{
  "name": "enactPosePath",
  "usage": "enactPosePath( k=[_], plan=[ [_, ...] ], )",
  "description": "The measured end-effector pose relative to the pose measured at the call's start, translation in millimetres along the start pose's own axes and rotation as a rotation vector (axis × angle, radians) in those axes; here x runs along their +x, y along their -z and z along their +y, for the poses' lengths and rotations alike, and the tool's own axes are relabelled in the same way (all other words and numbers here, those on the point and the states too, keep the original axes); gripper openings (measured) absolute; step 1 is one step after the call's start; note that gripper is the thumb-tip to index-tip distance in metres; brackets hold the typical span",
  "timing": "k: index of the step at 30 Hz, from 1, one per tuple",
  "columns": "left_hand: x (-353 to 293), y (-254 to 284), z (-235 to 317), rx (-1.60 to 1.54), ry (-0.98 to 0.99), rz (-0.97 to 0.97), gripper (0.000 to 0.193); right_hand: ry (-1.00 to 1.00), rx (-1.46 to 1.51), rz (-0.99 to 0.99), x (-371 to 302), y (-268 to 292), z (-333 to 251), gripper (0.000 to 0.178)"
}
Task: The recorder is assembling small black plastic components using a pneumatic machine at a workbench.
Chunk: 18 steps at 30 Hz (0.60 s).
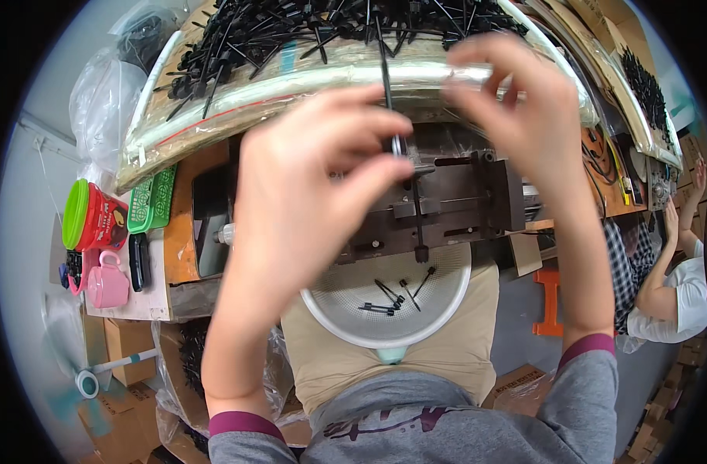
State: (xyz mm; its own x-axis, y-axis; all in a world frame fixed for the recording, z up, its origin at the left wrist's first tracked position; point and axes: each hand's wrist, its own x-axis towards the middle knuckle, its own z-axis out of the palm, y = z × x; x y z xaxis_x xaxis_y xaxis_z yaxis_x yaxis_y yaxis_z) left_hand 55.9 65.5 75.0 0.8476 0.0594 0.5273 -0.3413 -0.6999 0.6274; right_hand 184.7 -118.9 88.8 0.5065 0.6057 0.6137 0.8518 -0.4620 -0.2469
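My left hand (311,174) is blurred. Its thumb and fingers close round a thin black rod-shaped part (386,77) with a shiny lower end, just above a dark metal fixture (461,209). To the right, my right hand (523,100) is raised over the padded tray edge, thumb and fingers apart, with nothing visible between them. Another black rod with a knobbed end (420,232) lies across the fixture and points toward me. Below it, a white mesh basket (330,326) rests on my lap with several black rod parts (390,298) inside.
Beyond the fixture, a wrapped tray (237,116) holds a heap of black rod parts (291,23). At left stand a red tub (104,220), a green basket (151,203) and a pink cup (108,284). An orange stool (549,301) and another person (674,298) are at right.
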Motion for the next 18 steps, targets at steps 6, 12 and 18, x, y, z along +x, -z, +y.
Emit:
enactPosePath(
  k=[6, 12, 18],
  plan=[
    [-83, -51, 26, 0.329, -0.102, -0.081, 0.028, 0.547, -0.61, 0.207, 104, -36, 59, 0.019],
    [-92, -78, 19, 0.45, -0.051, -0.137, 0.025, 0.573, -0.52, -0.007, 109, -54, 60, 0.011],
    [-81, -72, 14, 0.493, -0.065, -0.225, 0.029, 0.187, 0.175, 0.035, 61, -20, 21, 0.017]
  ],
)
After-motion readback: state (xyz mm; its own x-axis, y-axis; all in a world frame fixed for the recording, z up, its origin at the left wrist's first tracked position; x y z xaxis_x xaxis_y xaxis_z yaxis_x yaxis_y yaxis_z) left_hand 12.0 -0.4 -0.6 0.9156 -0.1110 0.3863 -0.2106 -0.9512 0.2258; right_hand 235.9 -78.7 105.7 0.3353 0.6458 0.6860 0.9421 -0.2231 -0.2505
